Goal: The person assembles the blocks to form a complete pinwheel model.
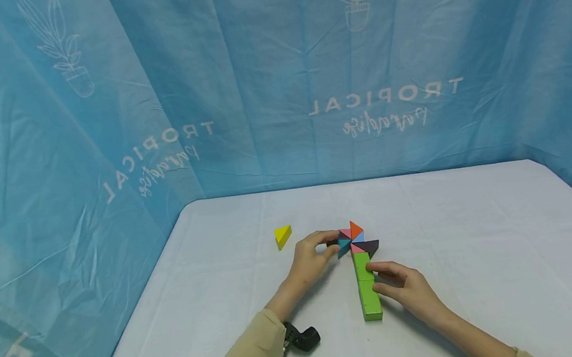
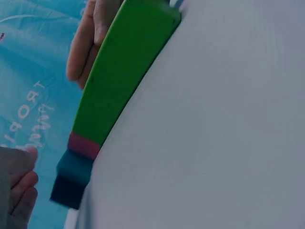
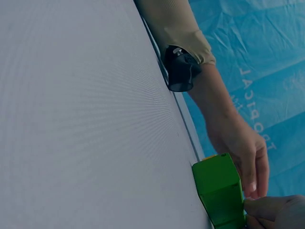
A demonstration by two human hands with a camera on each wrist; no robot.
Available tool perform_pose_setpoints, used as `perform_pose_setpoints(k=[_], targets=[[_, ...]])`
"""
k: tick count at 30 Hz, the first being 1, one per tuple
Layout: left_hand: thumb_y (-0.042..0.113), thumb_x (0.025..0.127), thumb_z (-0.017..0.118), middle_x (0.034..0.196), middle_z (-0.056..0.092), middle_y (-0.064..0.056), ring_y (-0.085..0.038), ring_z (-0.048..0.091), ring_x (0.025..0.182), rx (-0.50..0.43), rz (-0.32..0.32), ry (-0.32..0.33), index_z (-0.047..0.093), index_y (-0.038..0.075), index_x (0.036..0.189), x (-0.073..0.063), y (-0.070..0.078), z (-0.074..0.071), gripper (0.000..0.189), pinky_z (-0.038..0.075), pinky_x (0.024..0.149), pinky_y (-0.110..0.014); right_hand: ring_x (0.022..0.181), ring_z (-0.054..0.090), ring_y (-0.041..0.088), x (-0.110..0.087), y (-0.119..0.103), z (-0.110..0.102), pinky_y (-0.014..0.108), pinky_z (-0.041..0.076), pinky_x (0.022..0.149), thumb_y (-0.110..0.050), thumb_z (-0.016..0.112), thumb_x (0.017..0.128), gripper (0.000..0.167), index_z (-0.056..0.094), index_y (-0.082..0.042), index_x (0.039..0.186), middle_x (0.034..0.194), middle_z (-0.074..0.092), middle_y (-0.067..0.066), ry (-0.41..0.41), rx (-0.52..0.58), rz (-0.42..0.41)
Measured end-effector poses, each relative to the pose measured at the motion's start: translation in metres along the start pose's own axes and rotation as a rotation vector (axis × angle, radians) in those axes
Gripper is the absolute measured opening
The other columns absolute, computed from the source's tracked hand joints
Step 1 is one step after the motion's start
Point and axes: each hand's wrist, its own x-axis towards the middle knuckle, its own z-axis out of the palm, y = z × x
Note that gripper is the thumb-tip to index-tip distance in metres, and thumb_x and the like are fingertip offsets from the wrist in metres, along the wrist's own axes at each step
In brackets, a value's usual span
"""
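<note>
A small pinwheel of triangular blocks lies on the table, its teal triangle (image 1: 343,244) to the left, an orange triangle (image 1: 356,229) at the top and a black triangle (image 1: 371,246) to the right. Two green blocks (image 1: 365,281) form a stem running from it toward the near edge. At the pinwheel's left side is my left hand (image 1: 312,258), thumb and forefinger apart around a dark piece. The left wrist view shows a gap between these fingers and the teal block (image 2: 76,164). My right hand (image 1: 410,289) touches the stem's right side with extended thumb and fingertips.
A yellow triangular block (image 1: 283,236) lies at the back left. The white-covered table (image 1: 471,222) is enclosed by blue printed curtains (image 1: 275,79). A black wrist device (image 1: 302,337) hangs at my left sleeve (image 1: 252,347), close to the tabletop.
</note>
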Motion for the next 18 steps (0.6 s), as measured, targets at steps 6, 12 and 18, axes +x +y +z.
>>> perform_pose_setpoints(k=[6,12,18], targets=[[0.009,0.083,0.072,0.112,0.066,-0.006,-0.020,0.061,0.102,-0.019,-0.027,0.179,0.066,0.002,0.114,0.013,-0.011,-0.035,0.033,0.048,0.090,-0.028,0.119,0.052,0.019,0.000,-0.002,0.000,0.026,0.042,0.097,-0.019,0.073,0.083,0.041,0.062,-0.012,0.122,0.124,0.060,0.000,0.007,-0.013,-0.002],[0.000,0.082,0.071,0.123,0.059,-0.015,-0.024,0.053,0.116,-0.177,-0.101,0.276,0.058,-0.003,0.122,0.012,-0.037,-0.066,0.043,0.041,0.099,-0.026,0.119,0.052,0.020,0.001,-0.001,0.000,0.024,0.042,0.096,-0.017,0.073,0.083,0.040,0.063,-0.011,0.121,0.124,0.060,0.001,0.012,-0.020,-0.007],[-0.005,0.083,0.068,0.127,0.052,-0.026,-0.035,0.048,0.120,-0.167,-0.186,0.210,0.050,-0.013,0.125,-0.005,-0.048,-0.082,0.046,0.038,0.102,-0.037,0.119,0.052,0.020,0.000,0.001,0.001,0.023,0.042,0.096,-0.018,0.073,0.083,0.040,0.063,-0.012,0.122,0.124,0.060,0.001,0.010,-0.020,-0.003]])
